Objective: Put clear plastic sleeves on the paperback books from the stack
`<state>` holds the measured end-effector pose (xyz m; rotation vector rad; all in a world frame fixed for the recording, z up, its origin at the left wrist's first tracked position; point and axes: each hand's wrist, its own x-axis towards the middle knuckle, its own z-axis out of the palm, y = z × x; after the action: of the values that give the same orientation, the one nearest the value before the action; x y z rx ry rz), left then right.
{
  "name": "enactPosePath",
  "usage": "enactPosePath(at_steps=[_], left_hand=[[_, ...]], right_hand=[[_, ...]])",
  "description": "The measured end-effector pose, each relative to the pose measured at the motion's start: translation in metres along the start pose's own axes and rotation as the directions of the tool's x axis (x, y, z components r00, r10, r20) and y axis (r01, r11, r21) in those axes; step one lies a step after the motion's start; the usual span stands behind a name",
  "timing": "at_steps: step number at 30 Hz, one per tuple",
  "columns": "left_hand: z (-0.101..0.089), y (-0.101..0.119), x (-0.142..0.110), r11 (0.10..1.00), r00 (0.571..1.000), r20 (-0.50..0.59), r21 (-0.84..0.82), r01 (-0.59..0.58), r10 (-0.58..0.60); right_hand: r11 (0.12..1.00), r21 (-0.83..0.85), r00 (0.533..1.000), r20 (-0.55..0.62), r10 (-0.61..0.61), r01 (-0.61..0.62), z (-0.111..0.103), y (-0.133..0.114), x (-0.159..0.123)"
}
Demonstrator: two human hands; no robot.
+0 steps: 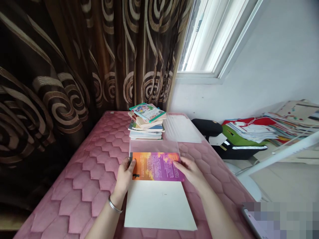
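A book lies on the pink quilted mattress in front of me. Its orange and purple printed flap (156,167) spans the upper part, with a plain off-white page (159,204) below. Beyond the flap extends a clear plastic sheet (154,145); how it joins the book cannot be made out. My left hand (125,174), with a silver bangle on the wrist, pinches the left edge of the flap, thumb on top. On the right edge, my right hand (190,170) grips the flap the same way. The fingers under both edges are hidden.
A stack of books (147,124) stands farther back on the mattress (82,186), beside some clear plastic sheets (184,127). Brown patterned curtains (119,56) hang at the left and back. Right of the mattress are a black bag (236,151), piled papers and a white slanted pole (279,156).
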<state>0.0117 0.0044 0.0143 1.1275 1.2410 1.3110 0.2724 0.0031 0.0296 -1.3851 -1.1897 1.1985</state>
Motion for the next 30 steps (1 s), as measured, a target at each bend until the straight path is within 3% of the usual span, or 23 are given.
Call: enactPosePath(at_steps=[3, 9, 14, 20, 30], left_hand=[[0.002, -0.001, -0.001, 0.999, 0.999, -0.024, 0.035, -0.029, 0.030], [0.004, 0.007, -0.005, 1.000, 0.998, -0.055, 0.022, -0.006, 0.007], [0.001, 0.001, -0.002, 0.998, 0.998, -0.057, 0.061, -0.016, 0.020], [0.003, 0.000, -0.003, 0.989, 0.993, -0.090, 0.135, -0.061, 0.073], [0.006, 0.009, -0.007, 0.998, 0.995, -0.087, 0.047, -0.049, 0.053]], right_hand=[[1.000, 0.002, 0.995, 0.105, -0.002, 0.002, 0.000, 0.002, -0.005], [0.994, -0.061, 0.996, -0.014, -0.092, 0.091, 0.009, 0.013, -0.001], [0.989, -0.065, 0.984, -0.108, -0.143, 0.136, 0.017, 0.017, 0.000], [0.993, 0.073, 0.995, -0.010, -0.097, 0.097, 0.017, 0.010, -0.007], [0.988, -0.039, 0.972, -0.177, -0.156, 0.151, 0.022, 0.025, 0.002]])
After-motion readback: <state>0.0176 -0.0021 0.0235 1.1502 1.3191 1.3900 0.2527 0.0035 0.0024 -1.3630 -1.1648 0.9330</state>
